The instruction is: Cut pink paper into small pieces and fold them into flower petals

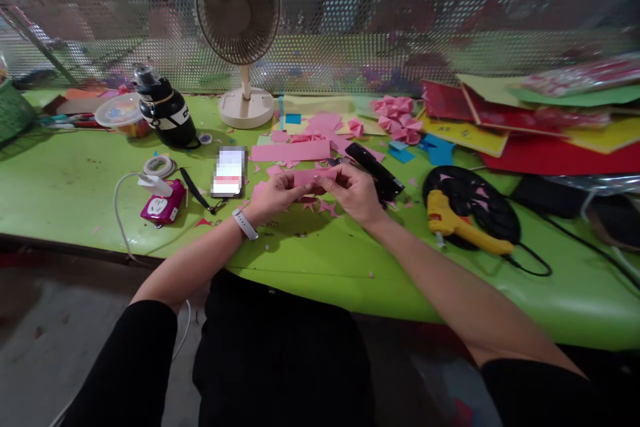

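Both hands are pinched on a pink paper strip, left hand and right hand at either end, just above the green desk. Black stapler sits right behind, yellow glue gun off to the right.

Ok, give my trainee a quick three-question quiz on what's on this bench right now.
1. True or false: the left hand and the right hand both hold the pink paper strip.
2. Which lies on the black round mat? A) yellow glue gun B) black bottle C) phone
3. Fill in: the ___ stands upright at the back of the green table, in front of the mesh.

Key: 1 true. 2 A. 3 fan.
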`<state>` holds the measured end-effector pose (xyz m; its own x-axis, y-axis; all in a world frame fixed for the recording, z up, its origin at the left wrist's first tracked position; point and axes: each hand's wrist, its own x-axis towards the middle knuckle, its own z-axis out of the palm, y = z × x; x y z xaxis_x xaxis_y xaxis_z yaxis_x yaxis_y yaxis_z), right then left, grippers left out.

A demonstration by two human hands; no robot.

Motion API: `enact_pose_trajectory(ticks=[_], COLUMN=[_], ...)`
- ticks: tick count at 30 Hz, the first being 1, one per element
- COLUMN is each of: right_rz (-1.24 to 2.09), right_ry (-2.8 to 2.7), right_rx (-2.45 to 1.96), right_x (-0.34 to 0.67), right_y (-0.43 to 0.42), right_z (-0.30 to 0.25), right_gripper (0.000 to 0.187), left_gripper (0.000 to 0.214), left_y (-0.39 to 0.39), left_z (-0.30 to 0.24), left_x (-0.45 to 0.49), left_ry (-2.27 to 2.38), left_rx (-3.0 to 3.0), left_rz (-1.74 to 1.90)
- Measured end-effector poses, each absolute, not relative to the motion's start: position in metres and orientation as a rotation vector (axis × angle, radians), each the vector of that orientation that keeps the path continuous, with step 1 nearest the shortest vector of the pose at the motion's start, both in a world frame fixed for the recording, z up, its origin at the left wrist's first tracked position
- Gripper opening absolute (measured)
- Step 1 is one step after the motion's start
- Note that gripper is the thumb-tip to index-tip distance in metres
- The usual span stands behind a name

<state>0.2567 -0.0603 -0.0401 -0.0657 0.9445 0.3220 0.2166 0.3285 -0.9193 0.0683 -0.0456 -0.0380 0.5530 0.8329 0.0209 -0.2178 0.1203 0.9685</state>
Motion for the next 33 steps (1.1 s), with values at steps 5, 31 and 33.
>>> enact_pose_trajectory(ticks=[5, 31, 33], right_rz=[0.842, 0.633, 0.712], right_ry=[-1.545, -1.663, -1.621], right_rx=[-1.095, -1.155, -1.149], right_x=[0.257, 0.258, 0.259], right_y=[-0.06, -0.064, -0.064], right_z=[-0.039, -0.025, -0.025], right_gripper=[0.04, 0.05, 0.05], left_gripper=[0.038, 0.04, 0.039], left_y=[-0.045, -0.042, -0.041], left_z=[-0.039, -0.037, -0.036], left_x=[0.069, 0.064, 0.063], left_ry=[0.641, 0.661, 0.663], left_rx=[1.221, 1.178, 1.194], left_rz=[0.841, 0.84, 0.857])
